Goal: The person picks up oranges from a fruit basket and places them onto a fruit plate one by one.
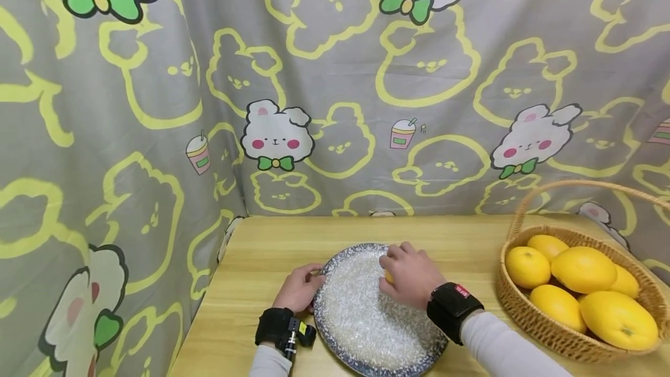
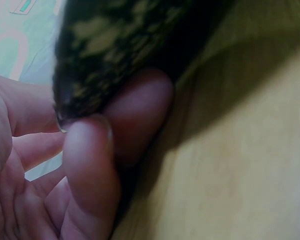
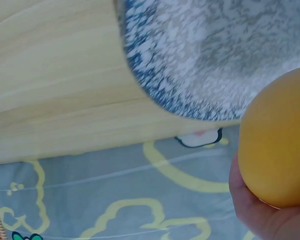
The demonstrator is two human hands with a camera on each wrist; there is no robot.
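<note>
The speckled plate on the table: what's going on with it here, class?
A person's right hand holds a yellow fruit over the speckled plate; whether fruit and plate touch is hard to tell. The left hand grips the plate's left rim. Six more yellow fruits show in the handled wicker basket to the right.

Room to pass btwn the plate [image 1: 348, 304] & the basket [image 1: 528, 322], but the right forearm [image 1: 505, 342] cuts across the near end. Narrow table [image 1: 303, 228] strip behind the plate's ok too, tho the curtain [image 1: 335, 86] walls it off. Left hand [image 1: 299, 291] blocks the left rim, fwiw.
</note>
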